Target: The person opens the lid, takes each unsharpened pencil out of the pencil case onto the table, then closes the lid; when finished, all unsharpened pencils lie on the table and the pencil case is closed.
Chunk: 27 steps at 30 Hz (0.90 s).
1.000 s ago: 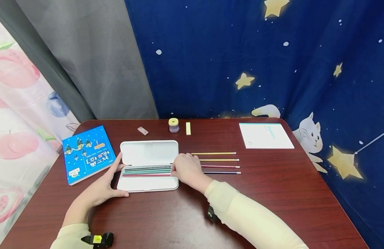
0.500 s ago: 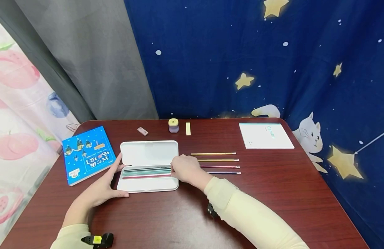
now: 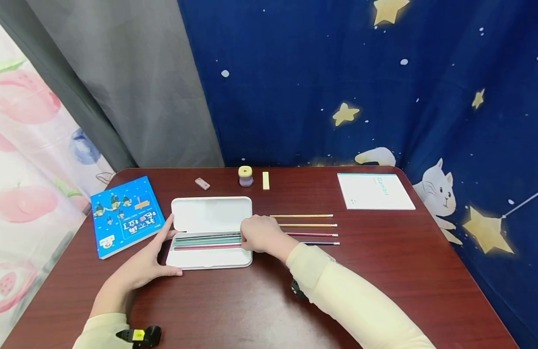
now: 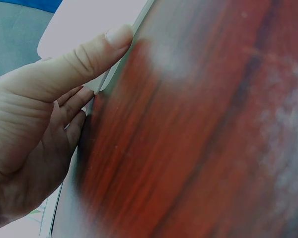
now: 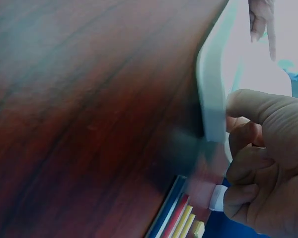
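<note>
Some pencils (image 3: 208, 240) are in the case (image 3: 210, 260) — four others (image 3: 308, 225) lie out. Left hand (image 3: 142, 264), spread, touches the case; right hand (image 3: 262, 234) curls, grip hidden.

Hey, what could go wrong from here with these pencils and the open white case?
The right hand reaches across the left ends of the four loose pencils in the head view, so pulling back could brush them and set them rolling. Its fingers curl over the right end of the white case, so a push might slide the case against the left hand. The lid is open, so a knock could perhaps swing it onto fingers.
</note>
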### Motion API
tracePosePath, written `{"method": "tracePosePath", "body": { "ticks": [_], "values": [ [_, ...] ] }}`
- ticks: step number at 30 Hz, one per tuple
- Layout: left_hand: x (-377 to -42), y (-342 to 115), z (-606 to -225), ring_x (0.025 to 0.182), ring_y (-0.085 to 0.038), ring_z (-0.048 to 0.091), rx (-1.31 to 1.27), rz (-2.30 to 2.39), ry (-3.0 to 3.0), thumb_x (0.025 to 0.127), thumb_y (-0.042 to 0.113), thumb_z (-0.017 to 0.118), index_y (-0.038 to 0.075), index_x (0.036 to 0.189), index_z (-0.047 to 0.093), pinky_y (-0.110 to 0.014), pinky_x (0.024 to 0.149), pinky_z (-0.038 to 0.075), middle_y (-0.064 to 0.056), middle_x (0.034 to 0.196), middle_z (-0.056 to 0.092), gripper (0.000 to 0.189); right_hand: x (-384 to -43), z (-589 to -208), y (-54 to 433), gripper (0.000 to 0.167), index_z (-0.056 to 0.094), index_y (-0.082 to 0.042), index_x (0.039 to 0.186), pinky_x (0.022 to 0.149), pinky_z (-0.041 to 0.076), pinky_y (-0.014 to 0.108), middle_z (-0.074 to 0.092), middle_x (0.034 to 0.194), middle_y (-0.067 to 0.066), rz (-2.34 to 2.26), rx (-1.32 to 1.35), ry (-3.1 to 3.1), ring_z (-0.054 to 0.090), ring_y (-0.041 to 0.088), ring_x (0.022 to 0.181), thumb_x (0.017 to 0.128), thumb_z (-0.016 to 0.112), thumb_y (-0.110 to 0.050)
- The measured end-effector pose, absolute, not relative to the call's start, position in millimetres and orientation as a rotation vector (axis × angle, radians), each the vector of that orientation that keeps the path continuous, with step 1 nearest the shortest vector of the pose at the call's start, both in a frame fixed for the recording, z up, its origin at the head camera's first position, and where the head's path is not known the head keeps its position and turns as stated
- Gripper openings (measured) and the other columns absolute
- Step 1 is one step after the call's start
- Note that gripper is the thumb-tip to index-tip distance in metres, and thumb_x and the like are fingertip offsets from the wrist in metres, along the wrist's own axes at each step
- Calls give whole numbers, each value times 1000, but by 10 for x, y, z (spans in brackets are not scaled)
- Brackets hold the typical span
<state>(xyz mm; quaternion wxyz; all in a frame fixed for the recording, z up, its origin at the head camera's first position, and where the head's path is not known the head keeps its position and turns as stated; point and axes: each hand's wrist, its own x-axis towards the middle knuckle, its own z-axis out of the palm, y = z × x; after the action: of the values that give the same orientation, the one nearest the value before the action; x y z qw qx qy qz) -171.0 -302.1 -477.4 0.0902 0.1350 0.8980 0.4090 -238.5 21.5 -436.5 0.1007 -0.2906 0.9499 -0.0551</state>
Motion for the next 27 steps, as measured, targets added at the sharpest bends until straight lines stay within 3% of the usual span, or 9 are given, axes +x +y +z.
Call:
{"method": "tracePosePath", "body": {
  "ticks": [7, 13, 17, 21, 27],
  "values": [
    [-1718, -3007, -4759, 146, -45, 31, 401, 1215, 2672, 79, 30, 93, 38, 166, -11, -78, 112, 26, -22, 160, 37, 136, -2359, -4449, 337, 19, 71, -31, 76, 53, 47, 27, 59, 65, -16, -436, -804, 2816, 56, 6, 62, 93, 76, -29],
    [-1725, -3005, -4758, 147, -45, 30, 400, 1203, 2680, 79, 31, 93, 38, 166, -11, -79, 112, 25, -22, 161, 36, 137, -2284, -4598, 433, 4, 80, -27, 90, 51, 41, 22, 57, 66, -17, -763, -794, 2882, 52, 2, 61, 91, 81, -31],
    [-1724, -3008, -4772, 147, -44, 30, 394, 1193, 2687, 78, 31, 93, 38, 167, -11, -79, 111, 25, -22, 161, 36, 137, -2251, -4651, 447, 12, 84, -26, 102, 43, 34, 22, 54, 64, -14, -866, -721, 2865, 49, 3, 56, 92, 80, -31],
    [-1716, -3009, -4783, 147, -44, 30, 387, 1199, 2682, 78, 32, 93, 37, 167, -11, -79, 112, 24, -21, 161, 37, 137, -2259, -4670, 426, 11, 84, -25, 101, 43, 33, 22, 54, 60, -13, -896, -651, 2837, 49, 4, 54, 91, 80, -30],
    [-1713, -3015, -4785, 148, -45, 29, 391, 1214, 2672, 78, 30, 93, 39, 166, -11, -79, 112, 23, -21, 161, 37, 137, -2271, -4635, 371, 5, 82, -25, 90, 47, 43, 25, 62, 65, -16, -851, -539, 2821, 53, 6, 58, 89, 81, -30]
  ]
}}
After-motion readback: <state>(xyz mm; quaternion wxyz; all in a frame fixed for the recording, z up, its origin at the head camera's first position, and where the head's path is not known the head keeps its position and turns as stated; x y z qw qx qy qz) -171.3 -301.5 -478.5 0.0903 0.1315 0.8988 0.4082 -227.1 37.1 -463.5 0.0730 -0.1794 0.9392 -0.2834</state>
